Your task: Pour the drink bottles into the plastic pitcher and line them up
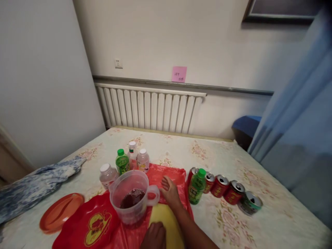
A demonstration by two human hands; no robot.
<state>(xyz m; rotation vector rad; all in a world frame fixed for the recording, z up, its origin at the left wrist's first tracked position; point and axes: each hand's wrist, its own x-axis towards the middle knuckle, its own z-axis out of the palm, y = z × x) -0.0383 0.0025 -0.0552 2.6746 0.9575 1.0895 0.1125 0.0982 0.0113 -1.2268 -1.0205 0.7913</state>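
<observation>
A clear plastic measuring jug with dark reddish-brown liquid in it stands upright, handle to the right. My right hand is just beside that handle, fingers stretched and apart, with nothing seen in it. Lower down, my left hand is closed, knuckles up, by a smooth yellow thing whose kind I cannot tell. Whatever its fingers hold, if anything, is hidden. Under the jug lies a red plastic sheet; a red scalloped tray with a yellow print adjoins it.
Behind the jug are a green-capped bottle and several white-capped bottles. To the right, another green bottle stands by a row of red cans and a green can. An orange plate lies left on the flowered tablecloth.
</observation>
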